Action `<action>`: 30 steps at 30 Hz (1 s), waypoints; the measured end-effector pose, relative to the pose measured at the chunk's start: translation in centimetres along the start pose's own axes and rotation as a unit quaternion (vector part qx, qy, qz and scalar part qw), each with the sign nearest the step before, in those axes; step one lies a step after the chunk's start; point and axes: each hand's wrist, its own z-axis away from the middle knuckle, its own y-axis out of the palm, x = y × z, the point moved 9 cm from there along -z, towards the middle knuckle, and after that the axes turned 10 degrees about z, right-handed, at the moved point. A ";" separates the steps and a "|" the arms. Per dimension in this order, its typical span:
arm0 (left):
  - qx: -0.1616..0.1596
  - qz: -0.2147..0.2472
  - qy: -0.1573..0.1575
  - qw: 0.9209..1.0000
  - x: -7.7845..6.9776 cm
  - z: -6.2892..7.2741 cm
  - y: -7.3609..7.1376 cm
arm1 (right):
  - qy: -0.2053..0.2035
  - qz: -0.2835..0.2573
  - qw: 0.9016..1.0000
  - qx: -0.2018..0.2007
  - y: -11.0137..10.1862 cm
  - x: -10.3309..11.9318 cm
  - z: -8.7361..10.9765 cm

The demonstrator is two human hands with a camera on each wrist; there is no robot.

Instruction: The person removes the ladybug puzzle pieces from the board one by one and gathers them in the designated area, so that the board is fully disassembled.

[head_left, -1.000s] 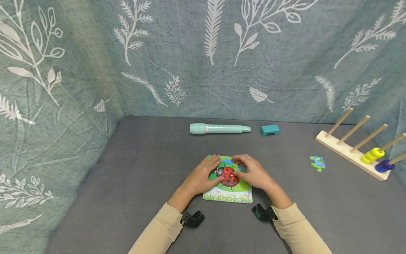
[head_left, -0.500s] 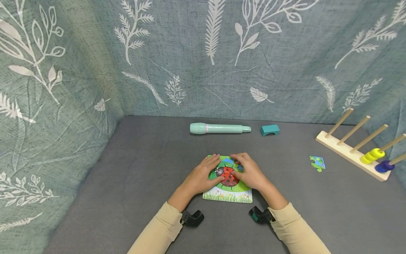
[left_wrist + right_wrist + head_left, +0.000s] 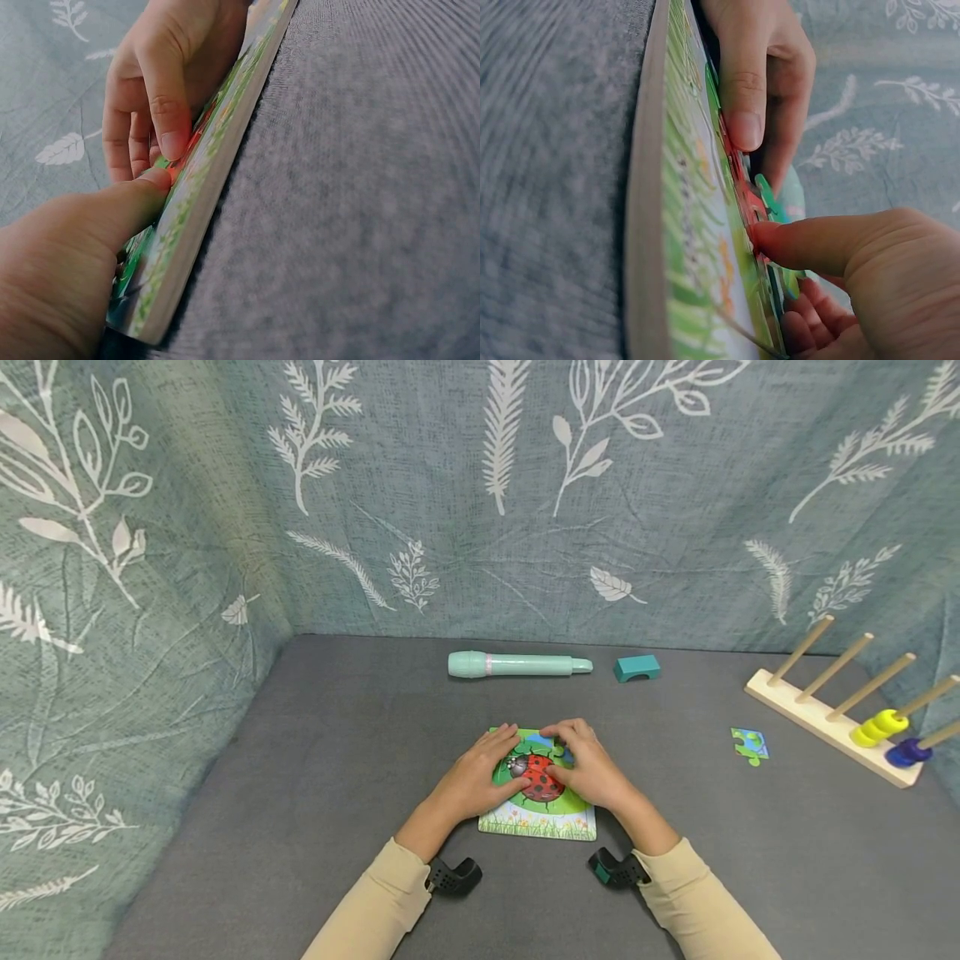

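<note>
A ladybug jigsaw puzzle (image 3: 536, 828) lies flat in front of the person. My left hand (image 3: 477, 778) rests along its left side, fingers extended toward the far edge and thumb on the ladybug. The right hand (image 3: 594, 773) is over the upper right part, its thumb tip at the ladybug and its fingers bent at the far side. In the right wrist view a green puzzle piece (image 3: 771, 201) stands tilted up from the board, between the right thumb and fingers; the fingers partly hide it. The left thumb (image 3: 142, 196) presses near the right thumb in the left wrist view.
A loose puzzle piece (image 3: 750, 746) lies to the right. Beyond the puzzle are a mint toy microphone (image 3: 521, 664) and a teal arched block (image 3: 637, 668). A wooden peg stand (image 3: 806, 702) with yellow and blue rings is at far right. A leaf-patterned curtain (image 3: 450, 527) hangs behind.
My right hand has shifted slightly left and away, and the puzzle's upper right part has lifted at its fingers. The left hand has stayed in place.
</note>
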 end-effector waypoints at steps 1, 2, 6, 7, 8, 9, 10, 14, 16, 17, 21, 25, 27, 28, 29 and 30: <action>-0.001 0.001 0.000 1.000 0.0 0.0 0.0 | -0.003 0.001 1.000 -0.003 0.0 0.0 0.0; -0.001 0.001 0.001 1.000 0.0 0.0 0.0 | -0.006 0.003 1.000 -0.007 -0.1 0.0 0.0; -0.003 0.000 0.003 1.000 0.1 0.0 0.0 | -0.015 0.009 1.000 -0.025 -0.3 0.1 0.1; -0.004 -0.001 0.003 1.000 0.1 0.0 0.0 | -0.016 0.009 0.999 -0.030 -0.4 0.1 0.1; -0.004 -0.001 0.003 1.000 0.1 0.0 0.0 | -0.017 0.010 0.999 -0.034 -0.4 0.2 0.1; -0.004 0.000 0.004 1.000 0.1 0.0 0.0 | -0.017 0.011 0.999 -0.038 -0.5 0.2 0.1; -0.004 0.000 0.004 1.000 0.1 0.1 0.0 | -0.017 0.012 0.999 -0.040 -0.5 0.2 0.1; -0.003 -0.002 0.003 1.000 0.1 0.1 0.0 | -0.016 0.014 0.999 -0.045 -0.5 0.2 0.1; -0.003 -0.004 0.003 1.000 0.1 0.1 0.0 | -0.015 0.015 0.999 -0.045 -0.5 0.2 0.1; -0.003 -0.005 0.002 1.000 0.1 0.0 0.0 | -0.013 0.015 0.999 -0.045 -0.5 0.2 0.1; -0.002 -0.007 0.002 1.000 0.1 0.0 0.0 | -0.009 0.014 0.999 -0.045 -0.8 0.1 0.2; -0.004 -0.006 0.005 1.000 0.1 0.0 0.0 | -0.016 0.013 0.999 -0.048 -1.3 0.2 0.3; -0.005 -0.006 0.006 1.000 0.1 0.0 0.0 | -0.021 0.013 0.999 -0.048 -1.6 0.3 0.3; -0.006 -0.006 0.006 1.000 0.1 0.0 0.0 | -0.023 0.012 0.998 -0.048 -1.7 0.4 0.3; -0.006 -0.005 0.007 1.000 0.1 0.0 0.0 | -0.025 0.011 0.998 -0.048 -1.9 0.4 0.4; -0.006 -0.005 0.006 1.000 0.1 0.0 0.0 | -0.026 0.011 0.999 -0.046 -2.0 0.3 0.4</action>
